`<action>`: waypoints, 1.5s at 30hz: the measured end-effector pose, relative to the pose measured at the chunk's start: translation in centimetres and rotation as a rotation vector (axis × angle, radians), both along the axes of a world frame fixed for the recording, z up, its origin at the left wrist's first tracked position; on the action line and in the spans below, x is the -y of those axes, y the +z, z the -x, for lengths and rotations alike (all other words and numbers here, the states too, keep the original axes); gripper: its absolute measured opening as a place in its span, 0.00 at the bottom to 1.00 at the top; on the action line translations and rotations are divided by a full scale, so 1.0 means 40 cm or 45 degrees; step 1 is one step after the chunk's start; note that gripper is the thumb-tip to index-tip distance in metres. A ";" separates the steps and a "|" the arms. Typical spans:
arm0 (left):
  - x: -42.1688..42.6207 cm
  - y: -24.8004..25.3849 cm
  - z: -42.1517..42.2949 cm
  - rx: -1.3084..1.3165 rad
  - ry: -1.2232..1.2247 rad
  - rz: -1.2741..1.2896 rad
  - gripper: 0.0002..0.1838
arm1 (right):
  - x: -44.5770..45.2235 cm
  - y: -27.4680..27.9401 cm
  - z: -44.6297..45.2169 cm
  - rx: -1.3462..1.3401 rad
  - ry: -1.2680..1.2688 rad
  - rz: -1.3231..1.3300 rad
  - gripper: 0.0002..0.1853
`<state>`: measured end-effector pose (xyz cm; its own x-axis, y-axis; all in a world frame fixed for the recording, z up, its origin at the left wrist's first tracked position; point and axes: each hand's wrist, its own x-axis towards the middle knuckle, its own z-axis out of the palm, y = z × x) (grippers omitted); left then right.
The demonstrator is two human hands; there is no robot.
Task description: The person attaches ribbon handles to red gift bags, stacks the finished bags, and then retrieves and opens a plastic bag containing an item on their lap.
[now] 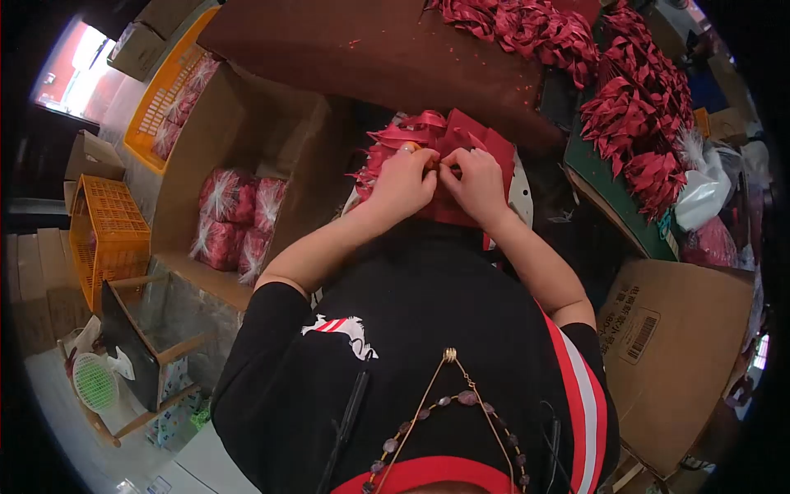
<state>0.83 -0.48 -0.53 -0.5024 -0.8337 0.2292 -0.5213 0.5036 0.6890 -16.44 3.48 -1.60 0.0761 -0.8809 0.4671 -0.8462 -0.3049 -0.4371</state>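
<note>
Head view: red ribbon (420, 123) seemingly pinched by left hand (401, 183) and right hand (477, 179), just nearside of brown table (370, 49).
Progress: bagged bundles (222, 243) boxed left of table; handled ribbon judged unfinished.
Surface: pale, mostly covered (521, 198).
Room: red heaps (634, 90) piled right of table; orange crate (115, 216) stationed far left.

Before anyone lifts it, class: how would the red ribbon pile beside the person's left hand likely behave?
The red ribbon pile would probably flop, since its strips curl and bend. It is likely light, as the strips look thin. Their slight sheen suggests they might slide over one another.
</note>
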 end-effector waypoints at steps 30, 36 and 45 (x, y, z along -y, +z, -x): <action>0.036 0.009 -0.023 -0.053 -0.273 -0.140 0.12 | -0.044 0.072 0.031 -0.036 0.026 -0.236 0.06; 0.053 0.017 -0.021 -0.037 -0.352 -0.457 0.15 | -0.044 0.085 0.023 0.296 0.026 -0.354 0.09; 0.038 0.008 -0.011 -0.103 -0.309 -0.324 0.13 | -0.054 0.116 0.020 0.617 0.050 -0.483 0.12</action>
